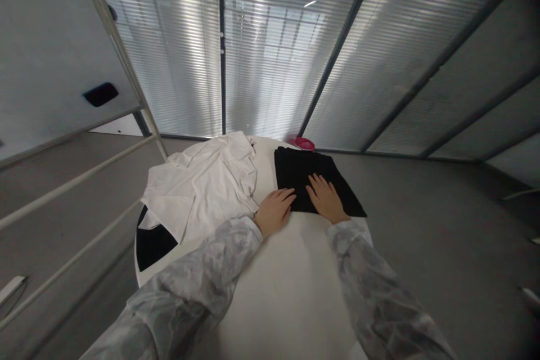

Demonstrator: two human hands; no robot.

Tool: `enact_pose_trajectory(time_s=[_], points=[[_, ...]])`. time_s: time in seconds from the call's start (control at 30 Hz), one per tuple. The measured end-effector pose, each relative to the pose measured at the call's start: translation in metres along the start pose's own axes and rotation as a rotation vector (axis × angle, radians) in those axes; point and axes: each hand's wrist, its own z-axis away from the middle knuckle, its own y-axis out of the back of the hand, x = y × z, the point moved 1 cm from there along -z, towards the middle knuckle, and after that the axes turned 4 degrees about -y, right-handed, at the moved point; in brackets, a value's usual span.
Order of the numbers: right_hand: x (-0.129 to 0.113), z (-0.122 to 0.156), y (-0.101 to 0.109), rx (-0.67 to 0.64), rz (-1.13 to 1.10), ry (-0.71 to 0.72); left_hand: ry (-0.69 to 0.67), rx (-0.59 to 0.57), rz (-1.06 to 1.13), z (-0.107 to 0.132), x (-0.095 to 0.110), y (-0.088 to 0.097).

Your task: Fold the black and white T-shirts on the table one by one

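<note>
A folded black garment (304, 171) lies flat on the round white table (274, 292), toward its far right. My right hand (325, 198) rests palm down on the garment's near edge, fingers spread. My left hand (275, 211) lies flat beside it, fingertips touching the garment's near left corner. Neither hand grips anything. Both arms wear pale translucent sleeves.
A heap of white clothing (202, 188) covers the table's left part, with a black piece (152, 244) hanging over the left edge. A pink object (304, 143) sits at the table's far edge. Glass walls with blinds stand behind; grey floor surrounds the table.
</note>
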Motion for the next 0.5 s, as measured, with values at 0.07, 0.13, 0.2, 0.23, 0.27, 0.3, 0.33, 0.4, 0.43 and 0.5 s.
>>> enact_pose_trajectory(time_s=[0.07, 0.13, 0.2, 0.23, 0.27, 0.3, 0.33, 0.4, 0.43, 0.5], points=[[-0.006, 0.014, 0.002, 0.013, 0.0, 0.035, -0.043, -0.08, -0.026, 0.005, -0.003, -0.004], [-0.004, 0.026, 0.003, 0.021, -0.01, 0.033, -0.045, -0.131, -0.036, 0.01, -0.006, -0.006], [0.003, 0.036, 0.003, 0.026, -0.025, -0.002, -0.046, -0.15, -0.043, 0.015, -0.007, -0.006], [0.007, 0.04, 0.003, 0.029, -0.031, -0.033, -0.046, -0.152, -0.048, 0.017, -0.007, -0.006], [0.011, 0.043, 0.002, 0.033, -0.035, -0.073, -0.046, -0.152, -0.056, 0.018, -0.007, -0.005], [0.014, 0.046, 0.002, 0.037, -0.036, -0.113, -0.045, -0.148, -0.066, 0.02, -0.006, -0.005], [0.016, 0.048, 0.002, 0.039, -0.035, -0.151, -0.045, -0.143, -0.08, 0.02, -0.004, -0.004], [0.016, 0.05, 0.001, 0.032, -0.027, -0.22, -0.053, -0.138, -0.111, 0.021, 0.001, 0.0], [0.013, 0.05, 0.001, 0.025, -0.023, -0.255, -0.064, -0.14, -0.126, 0.022, 0.003, 0.003], [0.004, 0.049, 0.002, 0.015, -0.02, -0.324, -0.085, -0.157, -0.14, 0.023, 0.008, 0.015]])
